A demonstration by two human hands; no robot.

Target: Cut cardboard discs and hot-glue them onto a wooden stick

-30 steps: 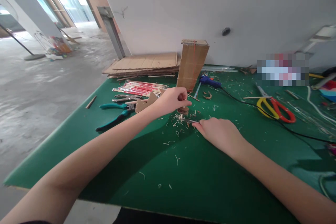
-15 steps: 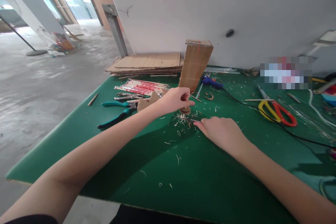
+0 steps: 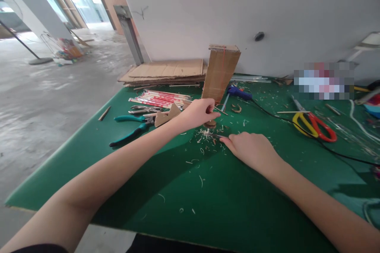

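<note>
My left hand (image 3: 200, 111) is closed at the middle of the table, its fingers pinched above a small stack of round cardboard discs (image 3: 210, 124). A pale stick end shows under the discs, and the rest is hidden by the hand. My right hand (image 3: 252, 146) is wrapped round the handle of a knife (image 3: 219, 136), whose narrow blade points left toward the stick end. The handle itself is hidden in the fist. Curled wood shavings (image 3: 203, 136) lie heaped under the blade and scattered nearer to me. Behind my left hand a tall cardboard piece (image 3: 221, 73) stands upright.
Teal-handled pliers (image 3: 130, 136) and red-and-white wrapped sticks (image 3: 163, 98) lie left. Flat cardboard sheets (image 3: 168, 69) are stacked behind. To the right are a blue glue gun (image 3: 240, 93) with a black cord and scissors (image 3: 314, 124) with yellow and red handles. A wall rises behind the green table (image 3: 208, 221).
The view has shifted very slightly. Both hands, the discs and the knife stay in nearly the same place.
</note>
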